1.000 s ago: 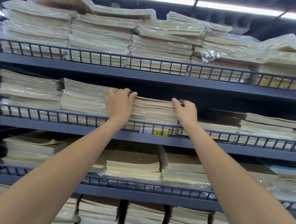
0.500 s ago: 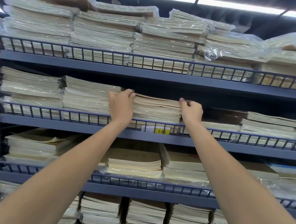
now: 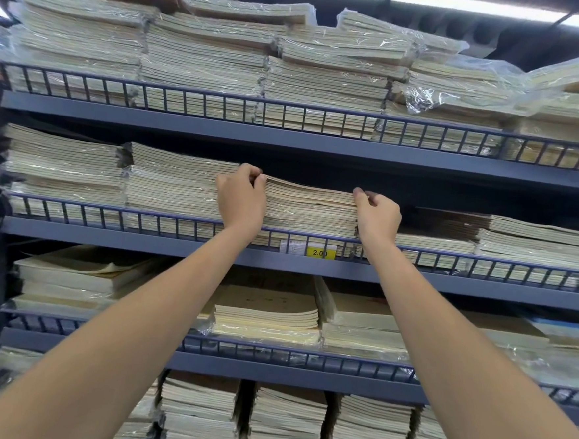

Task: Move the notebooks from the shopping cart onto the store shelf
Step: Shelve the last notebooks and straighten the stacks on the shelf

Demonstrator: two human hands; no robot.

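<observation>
Stacked notebooks point(image 3: 311, 209) sit on the middle shelf point(image 3: 142, 240) in the head view, behind its wire rail, just above a yellow price tag point(image 3: 320, 253). The left hand point(image 3: 241, 199) grips the stack's top left corner with curled fingers; the right hand point(image 3: 379, 217) grips its top right corner.

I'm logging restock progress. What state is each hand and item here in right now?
Notebook stack: flat on the second shelf, behind the wire rail.
Left hand: grips its left top edge.
Right hand: pinches its right top corner.
Top-shelf bundles: plastic-wrapped, piled flat.
Price tag: on the rail, reads 2.00.
</observation>
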